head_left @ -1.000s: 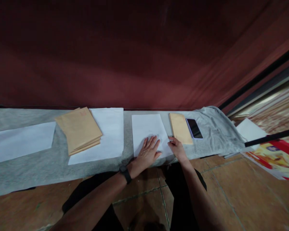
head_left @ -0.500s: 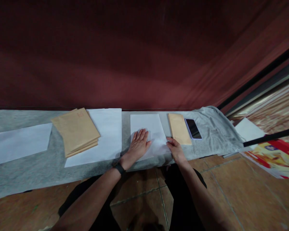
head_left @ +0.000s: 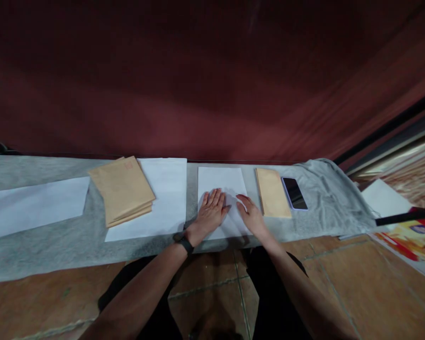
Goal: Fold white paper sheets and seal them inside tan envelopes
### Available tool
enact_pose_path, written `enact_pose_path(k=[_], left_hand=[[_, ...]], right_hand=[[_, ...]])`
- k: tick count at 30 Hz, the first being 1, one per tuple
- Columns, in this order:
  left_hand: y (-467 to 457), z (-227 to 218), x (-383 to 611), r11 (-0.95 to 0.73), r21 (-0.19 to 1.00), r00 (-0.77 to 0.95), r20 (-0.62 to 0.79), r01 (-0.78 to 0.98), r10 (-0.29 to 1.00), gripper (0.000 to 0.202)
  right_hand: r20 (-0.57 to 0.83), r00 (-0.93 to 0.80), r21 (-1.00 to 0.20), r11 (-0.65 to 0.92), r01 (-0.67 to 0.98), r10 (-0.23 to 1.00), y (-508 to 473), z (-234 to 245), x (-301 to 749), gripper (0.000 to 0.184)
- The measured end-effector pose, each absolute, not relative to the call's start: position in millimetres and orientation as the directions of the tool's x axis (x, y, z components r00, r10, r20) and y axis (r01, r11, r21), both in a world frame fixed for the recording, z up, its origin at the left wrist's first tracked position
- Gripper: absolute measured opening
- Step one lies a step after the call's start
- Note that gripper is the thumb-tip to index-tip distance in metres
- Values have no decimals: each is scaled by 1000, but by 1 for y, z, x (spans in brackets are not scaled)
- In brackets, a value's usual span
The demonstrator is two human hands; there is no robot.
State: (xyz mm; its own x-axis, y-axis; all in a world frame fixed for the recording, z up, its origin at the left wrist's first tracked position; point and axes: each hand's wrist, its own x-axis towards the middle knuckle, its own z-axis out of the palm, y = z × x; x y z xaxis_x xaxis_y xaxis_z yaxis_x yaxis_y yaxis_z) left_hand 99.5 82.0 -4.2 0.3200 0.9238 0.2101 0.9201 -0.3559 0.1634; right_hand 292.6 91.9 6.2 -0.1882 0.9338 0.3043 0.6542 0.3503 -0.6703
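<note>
My left hand [head_left: 209,213] lies flat with fingers stretched out on a white sheet of paper [head_left: 221,180] that rests on a grey cloth [head_left: 56,245] along the floor. My right hand [head_left: 250,216] rests on the same sheet at its right side, fingers extended and pressing down. A black band sits on my left wrist. A single tan envelope [head_left: 272,198] lies just right of the sheet, and a dark phone [head_left: 294,192] lies beside it.
A stack of tan envelopes [head_left: 122,190] rests on a larger white sheet [head_left: 166,198] to the left. Another white sheet [head_left: 35,205] lies at far left. A dark red curtain [head_left: 212,85] hangs behind. Printed colourful paper [head_left: 416,241] and tiled floor [head_left: 357,283] are at right.
My right hand has moved from the sheet's right edge inward onto the paper. My left hand has shifted slightly on the sheet and stays flat.
</note>
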Motion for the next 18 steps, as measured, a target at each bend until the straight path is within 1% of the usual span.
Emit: enact_pose_path(k=[2, 4, 6, 8, 10, 12, 15, 18], left_hand=[[89, -4, 101, -353, 155, 319, 208, 923, 925, 56], [98, -4, 102, -339, 145, 308, 200, 930, 930, 56], [106, -5, 102, -313, 136, 284, 195, 940, 939, 55], [114, -6, 100, -282, 134, 253, 200, 950, 947, 56], [122, -8, 98, -254, 141, 222, 209, 957, 952, 57], [129, -11, 96, -226, 150, 191, 217, 963, 957, 58], [138, -14, 92, -165, 157, 127, 227, 974, 966, 60], [144, -14, 88, -89, 166, 49, 232, 982, 972, 63]], right_hand=[[256, -260, -711, 363, 602, 931, 108, 1, 270, 49], [249, -313, -691, 395, 606, 917, 123, -6, 253, 54], [257, -354, -602, 435, 669, 899, 133, -11, 244, 55], [254, -388, -468, 463, 753, 886, 139, -14, 242, 54], [237, -402, -334, 462, 821, 885, 143, -14, 244, 51], [220, -383, -240, 430, 870, 897, 146, -13, 245, 50], [212, -321, -173, 358, 918, 923, 153, -14, 248, 52], [240, -247, -164, 290, 943, 939, 160, -19, 253, 55]])
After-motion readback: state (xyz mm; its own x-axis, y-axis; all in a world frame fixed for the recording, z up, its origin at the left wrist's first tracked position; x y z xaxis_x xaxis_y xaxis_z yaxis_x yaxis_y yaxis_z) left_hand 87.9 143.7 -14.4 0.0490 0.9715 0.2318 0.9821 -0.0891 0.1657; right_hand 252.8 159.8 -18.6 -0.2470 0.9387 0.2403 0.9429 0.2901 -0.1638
